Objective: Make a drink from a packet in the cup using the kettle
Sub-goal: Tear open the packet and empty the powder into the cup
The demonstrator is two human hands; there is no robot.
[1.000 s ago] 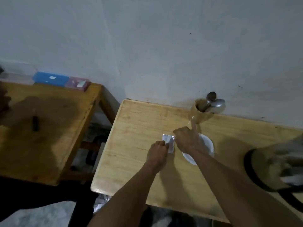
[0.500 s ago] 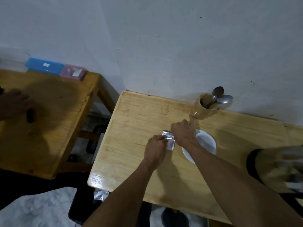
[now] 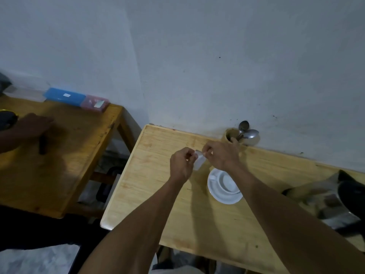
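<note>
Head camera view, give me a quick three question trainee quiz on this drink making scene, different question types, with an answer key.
1. True or false: the packet lies flat on the table.
2. Multiple choice: the cup stands on A) a saucer, B) the kettle, C) the blue box.
3. Fill in: the holder by the wall contains ____.

Key:
1. False; the left hand and right hand pinch it between them, above the table.
2. A; the white saucer.
3. Spoons.
</note>
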